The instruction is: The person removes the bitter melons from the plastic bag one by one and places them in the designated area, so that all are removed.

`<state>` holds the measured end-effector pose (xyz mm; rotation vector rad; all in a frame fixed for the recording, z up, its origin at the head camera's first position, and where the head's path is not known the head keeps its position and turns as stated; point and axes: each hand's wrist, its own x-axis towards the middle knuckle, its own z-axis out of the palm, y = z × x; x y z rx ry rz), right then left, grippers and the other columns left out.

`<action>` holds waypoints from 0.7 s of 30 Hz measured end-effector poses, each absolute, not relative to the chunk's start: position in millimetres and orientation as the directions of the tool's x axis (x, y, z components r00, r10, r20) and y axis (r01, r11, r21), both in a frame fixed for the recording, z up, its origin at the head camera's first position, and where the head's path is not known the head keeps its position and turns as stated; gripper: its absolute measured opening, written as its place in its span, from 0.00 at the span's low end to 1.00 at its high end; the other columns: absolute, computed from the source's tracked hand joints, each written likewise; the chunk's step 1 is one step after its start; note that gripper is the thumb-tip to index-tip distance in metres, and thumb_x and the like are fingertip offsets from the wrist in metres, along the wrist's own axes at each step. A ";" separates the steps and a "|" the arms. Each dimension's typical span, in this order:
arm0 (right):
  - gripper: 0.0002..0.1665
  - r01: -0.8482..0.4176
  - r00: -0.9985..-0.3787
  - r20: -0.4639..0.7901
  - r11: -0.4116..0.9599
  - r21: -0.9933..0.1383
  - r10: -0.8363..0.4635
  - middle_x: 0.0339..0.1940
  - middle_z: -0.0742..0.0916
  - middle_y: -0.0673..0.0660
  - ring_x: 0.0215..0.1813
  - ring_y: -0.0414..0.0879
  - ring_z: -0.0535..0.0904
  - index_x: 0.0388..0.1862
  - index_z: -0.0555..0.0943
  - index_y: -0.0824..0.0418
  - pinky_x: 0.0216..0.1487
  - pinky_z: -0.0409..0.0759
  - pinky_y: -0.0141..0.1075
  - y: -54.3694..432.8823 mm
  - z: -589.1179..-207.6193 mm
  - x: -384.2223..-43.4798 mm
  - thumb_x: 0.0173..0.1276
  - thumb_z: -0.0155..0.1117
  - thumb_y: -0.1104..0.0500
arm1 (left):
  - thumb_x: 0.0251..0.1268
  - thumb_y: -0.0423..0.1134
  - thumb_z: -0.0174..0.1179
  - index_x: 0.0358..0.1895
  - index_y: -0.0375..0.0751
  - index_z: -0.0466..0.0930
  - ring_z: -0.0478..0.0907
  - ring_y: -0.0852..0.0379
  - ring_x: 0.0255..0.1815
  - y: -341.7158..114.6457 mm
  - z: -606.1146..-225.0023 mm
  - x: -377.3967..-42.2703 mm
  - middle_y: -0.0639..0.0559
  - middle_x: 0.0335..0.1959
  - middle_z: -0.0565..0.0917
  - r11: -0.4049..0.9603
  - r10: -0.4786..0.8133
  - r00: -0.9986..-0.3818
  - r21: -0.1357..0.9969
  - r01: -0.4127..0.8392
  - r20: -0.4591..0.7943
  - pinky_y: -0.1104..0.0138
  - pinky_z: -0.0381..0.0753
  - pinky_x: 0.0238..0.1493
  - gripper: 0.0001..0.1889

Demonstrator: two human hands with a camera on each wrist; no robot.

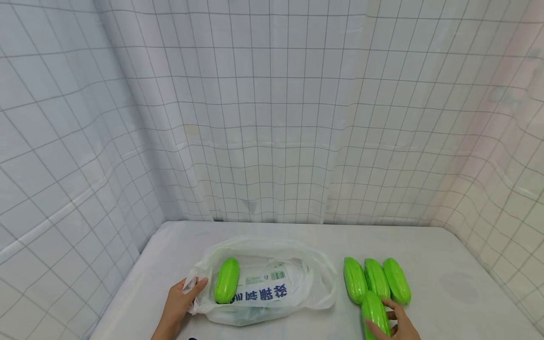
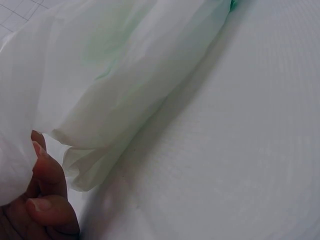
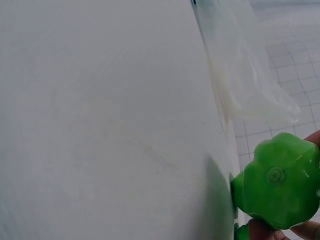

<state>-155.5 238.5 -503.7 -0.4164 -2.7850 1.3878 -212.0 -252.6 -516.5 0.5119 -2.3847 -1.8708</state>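
Fingers of the left hand (image 1: 180, 299) pinch the white plastic bag (image 1: 321, 284) by its rim, lower left, apparently propping its mouth open; the right hand (image 1: 398, 325) grips a ridged green gourd (image 1: 375, 310), lower right, perhaps touching three more gourds (image 1: 376, 279).

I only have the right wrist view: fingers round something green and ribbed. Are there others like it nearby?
Observer: Yes, the head view shows three similar green pieces side by side on the white table.

Visitor: Is anything else being held?

Observer: The left hand holds the edge of a white plastic bag.

Visitor: Is there anything in it?

Observer: One loose green piece lies inside, toward the bag's left end.
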 end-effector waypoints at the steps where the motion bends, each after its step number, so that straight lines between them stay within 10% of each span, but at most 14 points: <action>1: 0.49 0.233 -0.965 -0.114 0.574 -0.785 0.237 0.38 0.80 0.60 0.26 0.47 0.73 0.63 0.65 0.67 0.28 0.71 0.39 238.8 -505.1 -155.2 0.50 0.75 0.43 | 0.57 0.54 0.66 0.42 0.32 0.78 0.72 0.56 0.33 -252.7 -516.4 -212.0 0.50 0.32 0.79 0.205 -0.300 -0.942 0.954 -0.218 -0.151 0.67 0.73 0.33 0.25; 21: 0.49 0.237 -0.969 -0.130 0.622 -0.746 0.213 0.35 0.78 0.58 0.25 0.47 0.72 0.62 0.65 0.68 0.27 0.71 0.39 245.6 -519.0 -156.9 0.50 0.75 0.43 | 0.57 0.54 0.66 0.42 0.33 0.77 0.72 0.56 0.33 -253.0 -516.4 -211.8 0.50 0.33 0.78 0.217 -0.301 -0.942 0.952 -0.218 -0.147 0.67 0.73 0.33 0.25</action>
